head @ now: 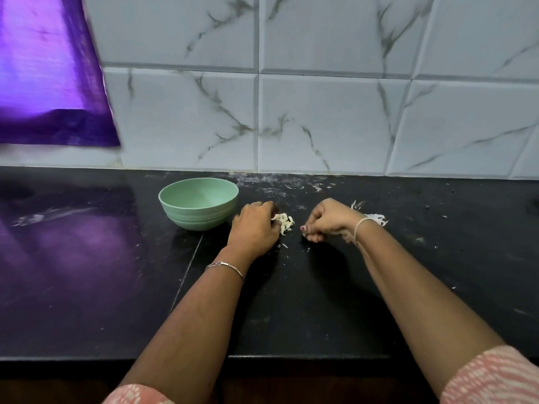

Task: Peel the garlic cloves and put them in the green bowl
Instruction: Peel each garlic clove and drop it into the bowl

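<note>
- So, far left: purple cloth (49, 83) hung over the marble-tiled wall (320, 118), its glow reflected on the black counter (87, 258)
- Green bowl (198, 204) stood upright on the counter near the wall, just left of the left hand; no clove showed inside, so by my read nothing had been delivered yet
- Left hand (256, 225) was palm down at the pile's left edge, fingers curled down onto it; the tips were hidden, so I could not tell whether they pinched a clove or only touched
- Garlic cloves (285, 223) lay in a small loose heap on the counter between the two hands, right of the bowl and outside it
- Cloves looked small, pale cream and slim, with papery bits flaring off; too small to tell how many were fully peeled
- Right hand (326, 220) sat apart from the heap, fingers curled in tight against the thumb; nothing showed between them
- Shredded white skins (374, 218) lay just behind the right wrist, so some peeling looked done
- Left to do, as I judged it: finish peeling, then move every clove into the bowl
</note>
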Demonstrator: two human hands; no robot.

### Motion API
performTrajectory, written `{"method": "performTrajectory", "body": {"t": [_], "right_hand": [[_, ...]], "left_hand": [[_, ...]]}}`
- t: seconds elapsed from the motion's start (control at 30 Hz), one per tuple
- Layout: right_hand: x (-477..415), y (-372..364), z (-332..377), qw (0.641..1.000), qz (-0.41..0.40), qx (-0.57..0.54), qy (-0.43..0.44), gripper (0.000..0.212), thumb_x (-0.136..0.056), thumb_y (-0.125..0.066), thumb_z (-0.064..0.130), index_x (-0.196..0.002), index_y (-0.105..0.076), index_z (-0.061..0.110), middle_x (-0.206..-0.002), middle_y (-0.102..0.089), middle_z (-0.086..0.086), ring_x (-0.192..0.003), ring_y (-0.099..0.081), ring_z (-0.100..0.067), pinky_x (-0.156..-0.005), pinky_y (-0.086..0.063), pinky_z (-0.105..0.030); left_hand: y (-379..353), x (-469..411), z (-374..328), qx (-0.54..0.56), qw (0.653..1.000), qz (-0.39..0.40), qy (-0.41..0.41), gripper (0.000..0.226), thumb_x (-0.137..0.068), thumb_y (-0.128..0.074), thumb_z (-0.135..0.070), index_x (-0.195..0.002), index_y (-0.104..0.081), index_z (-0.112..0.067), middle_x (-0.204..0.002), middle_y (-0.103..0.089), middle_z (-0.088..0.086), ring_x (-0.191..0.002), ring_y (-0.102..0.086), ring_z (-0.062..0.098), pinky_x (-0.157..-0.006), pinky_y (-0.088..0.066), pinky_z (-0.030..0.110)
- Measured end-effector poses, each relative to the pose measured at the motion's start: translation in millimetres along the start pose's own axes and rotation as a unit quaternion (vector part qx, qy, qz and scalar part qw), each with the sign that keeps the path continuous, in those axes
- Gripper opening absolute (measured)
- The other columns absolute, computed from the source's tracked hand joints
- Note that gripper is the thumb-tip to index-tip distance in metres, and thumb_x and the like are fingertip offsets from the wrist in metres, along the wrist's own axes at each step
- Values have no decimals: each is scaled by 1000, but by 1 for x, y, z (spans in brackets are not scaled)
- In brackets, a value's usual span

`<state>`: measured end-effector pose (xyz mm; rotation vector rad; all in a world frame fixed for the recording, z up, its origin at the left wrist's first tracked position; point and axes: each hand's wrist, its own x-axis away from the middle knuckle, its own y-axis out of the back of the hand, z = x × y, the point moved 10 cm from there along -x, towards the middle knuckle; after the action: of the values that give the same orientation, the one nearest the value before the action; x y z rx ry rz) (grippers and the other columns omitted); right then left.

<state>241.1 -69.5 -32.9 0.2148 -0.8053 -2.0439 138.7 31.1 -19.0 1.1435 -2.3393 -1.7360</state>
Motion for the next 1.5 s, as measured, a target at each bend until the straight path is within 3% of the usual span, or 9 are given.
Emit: {"method": "performTrajectory", "body": {"t": [0.2,0.37,0.53,0.7,0.9,1.1,1.27,1.4,1.5], "right_hand": [[4,42,36,987,-33,-145,63,17,-87,-67,0,-71,-62,1,-53,-66,-3,-43,-57,-4,-41,-46,-13],[2,4,-2,998,26,59,-11,22,-90,-60,-5,-69,-60,-1,-58,-61,-10,-36,-51,-4,-37,-42,-14],[8,39,43,994,-53,-46,78,20,-91,-65,9,-71,-62,8,-58,-63,-1,-38,-50,-2,-38,-38,-13],[1,-4,20,949,-42,306,64,19,-91,-64,24,-75,-67,13,-80,-67,-4,-74,-59,-17,-63,-40,-24],[13,47,60,974,-117,-79,176,21,-92,-65,24,-73,-59,18,-67,-59,1,-59,-50,-7,-53,-41,-15],[-3,17,15,944,-96,296,111,19,-92,-62,30,-75,-59,23,-68,-55,12,-70,-55,-13,-61,-37,-25],[18,57,55,963,-147,-88,207,23,-94,-62,19,-72,-57,18,-69,-58,6,-63,-49,-2,-59,-39,-12],[-4,0,6,965,-59,226,116,24,-91,-65,28,-70,-54,24,-73,-65,-2,-63,-51,-11,-59,-38,-25],[-6,8,13,966,-68,213,129,24,-91,-66,27,-70,-55,24,-69,-62,-1,-61,-50,-13,-61,-39,-27]], "left_hand": [[1,0,-1,-1,1000,0,0,28,-91,-56,-29,-117,-59,-19,-117,-60,4,-116,-50,26,-92,-45,45],[0,0,-2,-5,1000,3,-1,29,-92,-55,-29,-119,-58,-18,-118,-60,4,-117,-50,26,-92,-44,44],[-1,-2,0,4,1000,1,-1,29,-91,-56,-29,-117,-60,-19,-117,-61,3,-116,-51,26,-92,-45,44],[-1,-1,0,6,1000,3,1,29,-90,-57,-29,-118,-60,-20,-117,-61,3,-116,-51,26,-93,-45,45],[-2,-2,2,10,1000,1,2,29,-89,-57,-29,-116,-61,-20,-116,-61,3,-115,-52,26,-93,-46,46],[-3,-2,2,8,1000,3,2,30,-90,-57,-29,-118,-60,-20,-116,-61,3,-115,-52,25,-93,-45,45],[-1,-1,1,11,1000,2,-1,30,-90,-57,-29,-118,-59,-19,-118,-61,3,-116,-51,25,-93,-45,44],[-1,0,0,6,1000,3,0,30,-90,-57,-30,-118,-59,-19,-118,-60,3,-116,-52,26,-93,-46,46],[-1,1,0,5,1000,5,1,29,-90,-57,-30,-117,-60,-20,-116,-61,3,-115,-52,26,-93,-46,45]]}}
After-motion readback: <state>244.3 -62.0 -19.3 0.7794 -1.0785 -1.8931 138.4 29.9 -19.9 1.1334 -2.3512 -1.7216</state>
